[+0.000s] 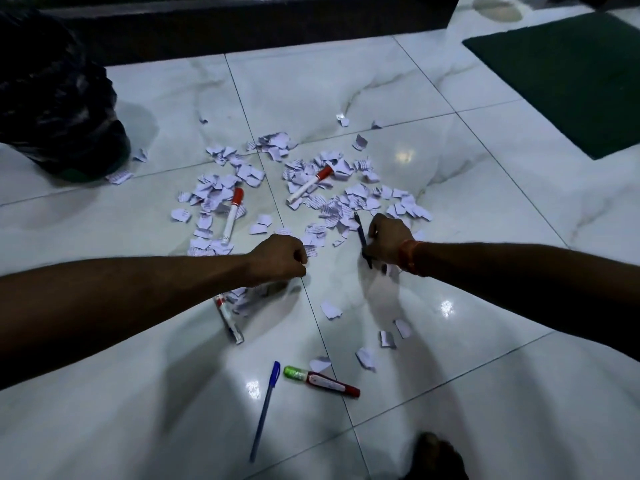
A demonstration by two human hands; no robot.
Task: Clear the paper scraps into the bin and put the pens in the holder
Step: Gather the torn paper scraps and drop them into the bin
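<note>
The floor is seen as glossy, smooth, marble-look tile; the paper scraps are shown as thin, matt, torn paper; smooth plastic is shown by the markers, the blue pen and the dark pen; crinkled, shiny plastic is seen in the bin bag at upper left; the mat at upper right appears matt and rough.

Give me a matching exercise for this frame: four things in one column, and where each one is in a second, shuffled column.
Things:
1. blue pen
2. dark pen
3. green mat
4. black bag

Places:
A. far left, on the floor
B. gripped in the right hand
C. far right, on the floor
D. loose on the tiles, at the near side of the view

Pairs: 1-D, 2-B, 3-C, 4-A
</note>
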